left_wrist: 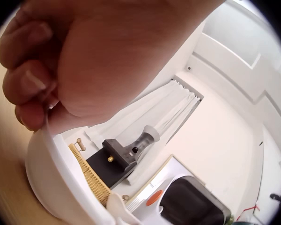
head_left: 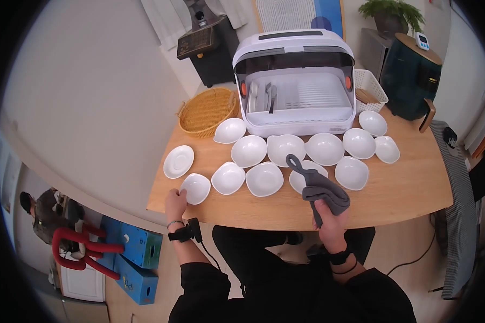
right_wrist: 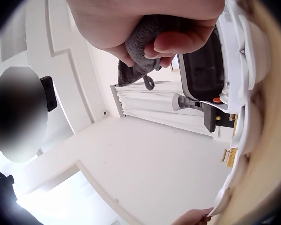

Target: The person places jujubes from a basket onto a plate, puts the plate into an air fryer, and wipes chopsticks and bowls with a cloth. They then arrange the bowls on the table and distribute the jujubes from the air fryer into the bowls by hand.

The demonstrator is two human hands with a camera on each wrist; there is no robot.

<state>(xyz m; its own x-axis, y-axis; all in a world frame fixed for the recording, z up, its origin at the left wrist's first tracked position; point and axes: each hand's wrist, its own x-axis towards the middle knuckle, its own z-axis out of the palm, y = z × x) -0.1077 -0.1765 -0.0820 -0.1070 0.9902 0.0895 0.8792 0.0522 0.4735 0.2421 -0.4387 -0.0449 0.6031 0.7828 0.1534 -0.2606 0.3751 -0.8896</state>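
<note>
At the table's front left, my left hand (head_left: 176,205) pinches the rim of a white bowl (head_left: 195,189); the left wrist view shows the thumb and fingers closed on the rim of that bowl (left_wrist: 68,180). My right hand (head_left: 331,223) grips a folded dark grey cloth (head_left: 328,195) above the front edge, its loop hanging over the bowls. In the right wrist view the fingers curl round the cloth (right_wrist: 143,44). A white saucer (head_left: 178,161) lies behind the left bowl, and several white bowls (head_left: 264,179) stand in rows to its right.
Behind the bowls stands a white dish cabinet (head_left: 302,121) with cutlery inside. A wicker basket (head_left: 207,112) is at the back left. A white basket (head_left: 380,89) and a dark green appliance (head_left: 409,81) stand at the back right of the wooden table (head_left: 415,185).
</note>
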